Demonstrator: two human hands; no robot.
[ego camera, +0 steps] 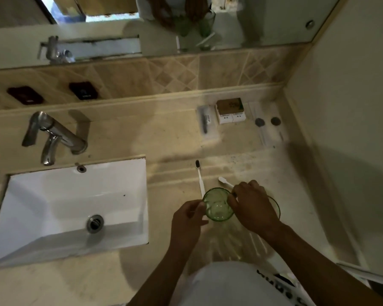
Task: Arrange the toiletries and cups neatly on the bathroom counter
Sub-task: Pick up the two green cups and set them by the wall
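Head view, looking down on a beige counter (124,129) with a white sink (53,206) at left and a faucet (53,135) behind it. I see the left hand (189,219) closed around the near side of a green cup (218,204), which stands upright on the counter right of the sink. The right hand (252,208) reaches over the cup's right rim with fingers curled; whether it grips the rim I cannot tell. A second green cup (275,207) shows partly behind that hand. Two white toothbrushes lie just beyond the cups: a dark-bristled toothbrush (199,177) and a white-bristled toothbrush (224,182), its handle running under the right hand. Farther back, near the wall, sit a sachet (206,122), small boxes (230,111) and wrapped items (268,127).
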